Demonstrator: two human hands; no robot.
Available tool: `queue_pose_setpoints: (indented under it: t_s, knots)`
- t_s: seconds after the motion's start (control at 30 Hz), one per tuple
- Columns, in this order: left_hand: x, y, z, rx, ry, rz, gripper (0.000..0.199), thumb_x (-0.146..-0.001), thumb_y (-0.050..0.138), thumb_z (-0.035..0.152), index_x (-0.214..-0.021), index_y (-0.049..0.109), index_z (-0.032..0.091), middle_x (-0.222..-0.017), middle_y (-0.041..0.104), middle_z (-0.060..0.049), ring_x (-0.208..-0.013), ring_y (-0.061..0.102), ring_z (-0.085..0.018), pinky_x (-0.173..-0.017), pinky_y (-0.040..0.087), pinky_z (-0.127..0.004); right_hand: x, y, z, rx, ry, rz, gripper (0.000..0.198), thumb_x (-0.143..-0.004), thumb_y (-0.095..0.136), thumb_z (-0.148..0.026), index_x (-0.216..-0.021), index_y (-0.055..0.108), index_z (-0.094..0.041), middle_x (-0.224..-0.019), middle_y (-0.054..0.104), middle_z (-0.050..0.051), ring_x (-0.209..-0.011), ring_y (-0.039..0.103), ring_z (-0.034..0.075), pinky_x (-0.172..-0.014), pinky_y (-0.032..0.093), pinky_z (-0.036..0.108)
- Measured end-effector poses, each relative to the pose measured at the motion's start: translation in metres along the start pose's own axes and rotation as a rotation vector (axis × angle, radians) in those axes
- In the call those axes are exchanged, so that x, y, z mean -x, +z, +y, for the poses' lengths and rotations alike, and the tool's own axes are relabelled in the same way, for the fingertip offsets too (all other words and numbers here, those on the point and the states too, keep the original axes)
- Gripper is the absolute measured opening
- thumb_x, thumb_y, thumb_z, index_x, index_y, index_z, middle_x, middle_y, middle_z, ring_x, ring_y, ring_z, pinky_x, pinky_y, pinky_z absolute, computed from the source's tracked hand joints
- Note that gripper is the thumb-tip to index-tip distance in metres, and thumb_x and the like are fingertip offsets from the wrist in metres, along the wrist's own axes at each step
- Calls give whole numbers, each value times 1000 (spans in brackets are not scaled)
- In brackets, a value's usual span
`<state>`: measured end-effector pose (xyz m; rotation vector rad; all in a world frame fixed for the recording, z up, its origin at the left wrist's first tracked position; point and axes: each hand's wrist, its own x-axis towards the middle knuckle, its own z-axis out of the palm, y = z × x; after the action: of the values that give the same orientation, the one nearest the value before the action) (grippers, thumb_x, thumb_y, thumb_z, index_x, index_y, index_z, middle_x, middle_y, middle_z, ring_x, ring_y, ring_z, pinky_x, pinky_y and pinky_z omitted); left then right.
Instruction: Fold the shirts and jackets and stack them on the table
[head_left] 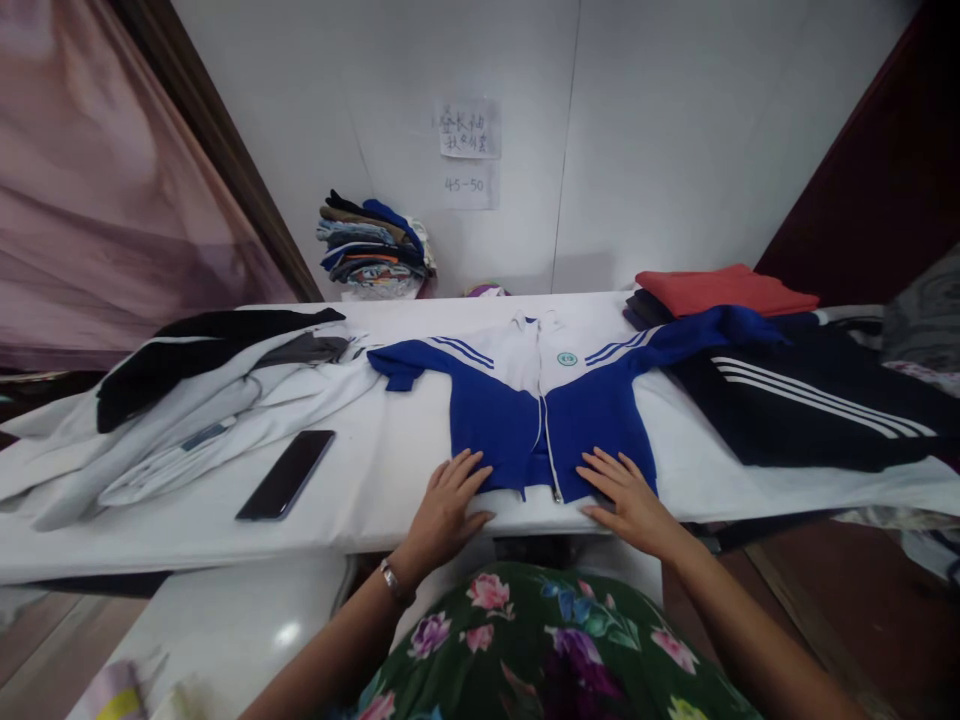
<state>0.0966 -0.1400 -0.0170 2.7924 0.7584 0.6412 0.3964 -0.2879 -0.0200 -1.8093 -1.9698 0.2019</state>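
A blue and white zip jacket (502,420) lies spread on the white-covered table (360,490), its collar away from me and its sleeves out to both sides. The front zip is undone near the hem. My left hand (450,500) rests on the lower left corner of the jacket, fingers stretched out. At the lower right corner, my right hand (626,500) lies flat with fingers spread. Neither hand grips the cloth. The right-hand sleeve reaches over dark trousers with white stripes (810,410).
A phone (286,475) lies left of the jacket, near loose white and grey clothes (217,420) and a black garment (202,345). A folded clothes stack (375,245) stands by the back wall. A red folded garment (720,290) sits back right. Paper notes (469,150) hang on the wall.
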Motion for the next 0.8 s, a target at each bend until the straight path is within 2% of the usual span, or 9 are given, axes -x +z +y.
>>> queue_pose_setpoints:
  t_s: [0.07, 0.17, 0.3, 0.4, 0.47, 0.53, 0.6, 0.7, 0.8]
  knots:
    - [-5, 3, 4, -6, 10, -27, 38, -84, 57, 23, -122, 56, 23, -138, 51, -8, -132, 39, -27, -106, 35, -50, -4, 0, -1, -44, 11, 52, 31, -89, 51, -34, -115, 66, -24, -130, 59, 8, -128, 46, 28, -106, 30, 57]
    - [-20, 0, 5, 83, -66, 20, 21, -89, 49, 22, -103, 65, 21, -117, 65, -6, -116, 55, -22, -100, 42, -42, -15, -7, -2, -244, 106, 183, 29, -91, 47, -34, -101, 71, -23, -112, 69, 8, -110, 61, 24, -99, 44, 47]
    - [-44, -8, 2, 166, -324, 121, 24, -92, 44, 30, -99, 66, 21, -97, 71, -3, -86, 65, -17, -79, 50, -30, -34, -20, -2, -447, 326, 394, 34, -88, 50, -44, -104, 70, -20, -103, 72, 6, -96, 65, 22, -88, 51, 39]
    - [-53, -6, 4, 98, -382, 118, 24, -92, 45, 30, -100, 66, 21, -97, 70, -3, -84, 65, -18, -76, 49, -30, -41, -16, 2, -409, 436, 489, 38, -87, 49, -46, -102, 70, -17, -99, 72, 8, -91, 66, 23, -84, 52, 40]
    - [-54, -2, 8, 46, -292, 102, 24, -91, 45, 24, -105, 65, 20, -102, 69, -5, -91, 64, -19, -82, 48, -33, -40, -5, 6, -305, 369, 373, 34, -87, 48, -40, -102, 70, -18, -102, 72, 10, -96, 65, 24, -88, 50, 42]
    - [-51, 2, 12, 15, -152, 95, 32, -88, 44, 14, -114, 62, 20, -111, 67, -7, -102, 60, -21, -90, 45, -37, -34, 6, 8, -169, 213, 177, 32, -84, 49, -29, -106, 69, -19, -113, 68, 11, -109, 61, 26, -96, 45, 45]
    - [-46, 5, 17, 3, -24, 83, 45, -84, 41, 5, -123, 57, 21, -121, 62, -8, -112, 54, -21, -97, 40, -41, -25, 13, 8, -53, 83, 36, 40, -80, 50, -20, -116, 65, -19, -127, 60, 11, -121, 52, 27, -102, 40, 49]
    - [-38, 6, 20, -1, 95, 6, 53, -79, 42, 0, -126, 55, 23, -128, 57, -7, -120, 48, -21, -104, 33, -45, -13, 15, 8, 45, 27, -24, 46, -81, 49, -19, -127, 57, -19, -138, 51, 12, -129, 44, 27, -105, 36, 52]
    - [-33, 6, 17, 3, 121, -104, 58, -75, 45, 1, -127, 53, 24, -130, 56, -6, -119, 48, -22, -104, 33, -45, -6, 9, 9, 102, 34, -52, 45, -86, 49, -27, -131, 54, -19, -141, 48, 12, -132, 41, 28, -107, 33, 52]
